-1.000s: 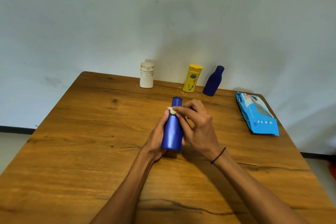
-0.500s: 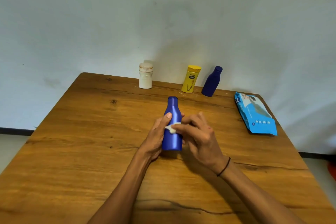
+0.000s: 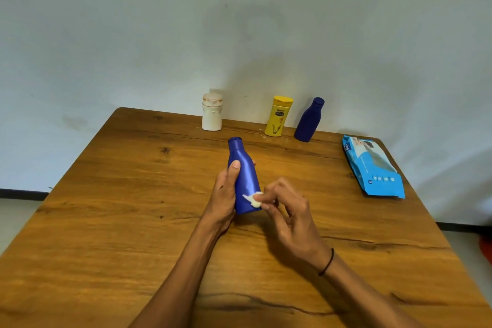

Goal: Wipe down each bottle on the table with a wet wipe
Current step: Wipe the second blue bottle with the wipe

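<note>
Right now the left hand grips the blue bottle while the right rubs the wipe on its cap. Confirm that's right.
Not quite. In the head view the left hand grips the blue bottle, but the right hand rubs the wipe low on its body near the base, not on its cap.

Left hand [image 3: 223, 194] grips; right hand [image 3: 290, 210] pinches, fingers curled.

Wipe pack [image 3: 372, 168] right of bottles [image 3: 278, 116]

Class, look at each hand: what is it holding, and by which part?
The left hand grips the blue bottle round its body, thumb near the shoulder. The right hand pinches a small white wipe at its edge, against the bottle's lower body.
</note>
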